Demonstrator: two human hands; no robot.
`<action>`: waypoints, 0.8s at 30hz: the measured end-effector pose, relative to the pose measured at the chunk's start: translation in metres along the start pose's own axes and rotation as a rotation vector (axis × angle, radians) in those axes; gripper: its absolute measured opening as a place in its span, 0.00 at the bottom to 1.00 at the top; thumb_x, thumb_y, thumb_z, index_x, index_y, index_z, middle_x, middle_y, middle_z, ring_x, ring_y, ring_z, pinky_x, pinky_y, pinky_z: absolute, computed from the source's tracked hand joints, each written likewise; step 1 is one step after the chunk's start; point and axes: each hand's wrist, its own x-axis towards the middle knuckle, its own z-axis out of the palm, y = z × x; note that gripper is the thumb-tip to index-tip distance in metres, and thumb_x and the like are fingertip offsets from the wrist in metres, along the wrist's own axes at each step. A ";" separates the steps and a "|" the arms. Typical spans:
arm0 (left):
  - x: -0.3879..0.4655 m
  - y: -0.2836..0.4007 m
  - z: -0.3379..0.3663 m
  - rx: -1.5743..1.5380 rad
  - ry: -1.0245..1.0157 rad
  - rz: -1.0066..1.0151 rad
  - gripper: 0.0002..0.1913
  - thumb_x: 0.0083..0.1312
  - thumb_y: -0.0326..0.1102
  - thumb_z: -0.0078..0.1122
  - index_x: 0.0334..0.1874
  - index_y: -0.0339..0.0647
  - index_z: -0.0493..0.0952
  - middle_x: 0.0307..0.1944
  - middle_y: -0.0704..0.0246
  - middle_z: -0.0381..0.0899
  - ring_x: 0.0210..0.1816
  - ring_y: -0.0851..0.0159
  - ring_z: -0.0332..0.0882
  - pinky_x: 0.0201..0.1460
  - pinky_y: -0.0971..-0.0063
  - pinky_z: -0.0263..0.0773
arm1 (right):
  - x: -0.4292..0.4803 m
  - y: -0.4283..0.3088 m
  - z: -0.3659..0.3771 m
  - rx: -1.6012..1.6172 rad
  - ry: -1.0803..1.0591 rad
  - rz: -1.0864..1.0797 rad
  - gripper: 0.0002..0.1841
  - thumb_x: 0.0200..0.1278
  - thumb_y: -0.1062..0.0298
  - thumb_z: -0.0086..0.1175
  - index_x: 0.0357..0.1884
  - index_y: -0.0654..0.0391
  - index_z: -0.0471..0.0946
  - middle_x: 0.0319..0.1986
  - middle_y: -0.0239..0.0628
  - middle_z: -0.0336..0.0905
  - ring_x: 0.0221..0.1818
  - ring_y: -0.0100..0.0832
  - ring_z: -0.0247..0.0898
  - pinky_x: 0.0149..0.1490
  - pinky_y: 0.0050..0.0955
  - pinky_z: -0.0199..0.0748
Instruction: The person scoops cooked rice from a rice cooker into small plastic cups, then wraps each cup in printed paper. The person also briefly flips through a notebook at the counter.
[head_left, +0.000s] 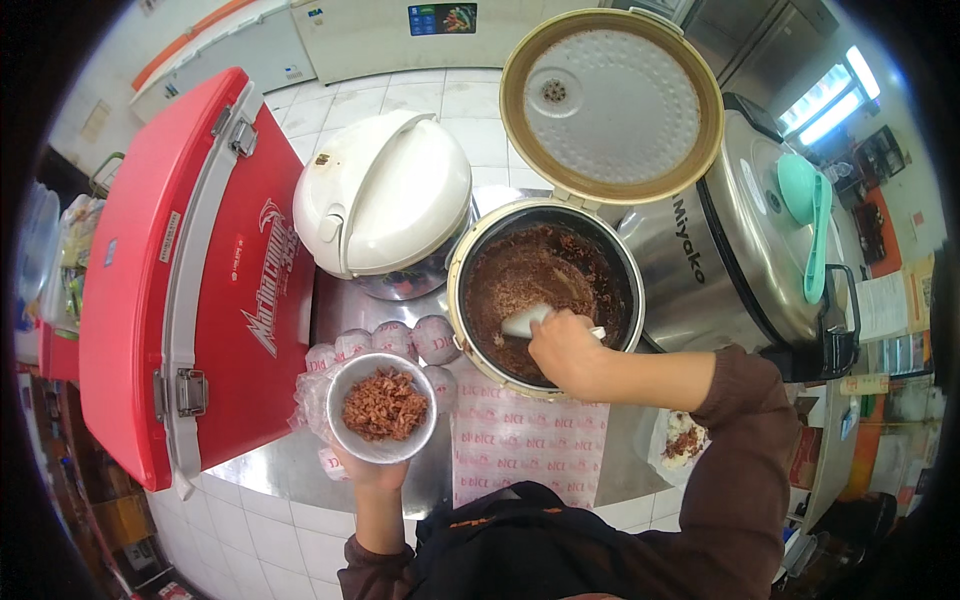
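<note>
A small white bowl (335, 439), lined with clear plastic film and filled with reddish-brown rice (384, 405), rests in my left hand (375, 471). My right hand (564, 345) reaches into an open rice cooker (637, 300) and grips a white rice paddle (525, 322), its blade against the brown rice (517, 262) in the pot. The cooker's round lid (622, 112) stands raised behind it. Beyond the bowl lie several round bundles (434, 339) wrapped in printed paper. Sheets of the same printed paper (529, 442) lie flat before me.
A red cooler box (262, 315) stands at the left, a closed white rice cooker (390, 195) beside it. At the right, a large steel cooker (675, 262) carries a mint-green ladle (817, 232). Plastic with white and brown rice (682, 442) lies near my right forearm on the steel table (630, 457).
</note>
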 end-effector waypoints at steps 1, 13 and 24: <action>0.000 0.000 0.001 0.000 0.007 0.005 0.31 0.66 0.59 0.40 0.64 0.45 0.61 0.62 0.61 0.63 0.61 0.53 0.63 0.63 0.51 0.61 | 0.001 0.002 0.003 0.058 -0.099 -0.107 0.14 0.53 0.70 0.52 0.44 0.59 0.76 0.31 0.42 0.75 0.33 0.35 0.76 0.29 0.31 0.76; -0.004 0.002 0.000 -0.010 -0.012 0.044 0.30 0.66 0.58 0.42 0.63 0.43 0.62 0.61 0.61 0.65 0.61 0.54 0.64 0.63 0.53 0.61 | -0.001 -0.005 0.014 0.075 -0.101 -0.187 0.14 0.54 0.68 0.50 0.43 0.59 0.77 0.34 0.43 0.75 0.37 0.36 0.76 0.31 0.35 0.76; -0.008 0.002 -0.004 0.045 -0.002 -0.005 0.31 0.66 0.57 0.42 0.64 0.42 0.61 0.60 0.59 0.65 0.61 0.52 0.63 0.65 0.52 0.58 | -0.001 0.038 0.040 0.175 0.202 -0.211 0.15 0.55 0.63 0.50 0.46 0.42 0.80 0.34 0.39 0.72 0.40 0.38 0.70 0.41 0.34 0.72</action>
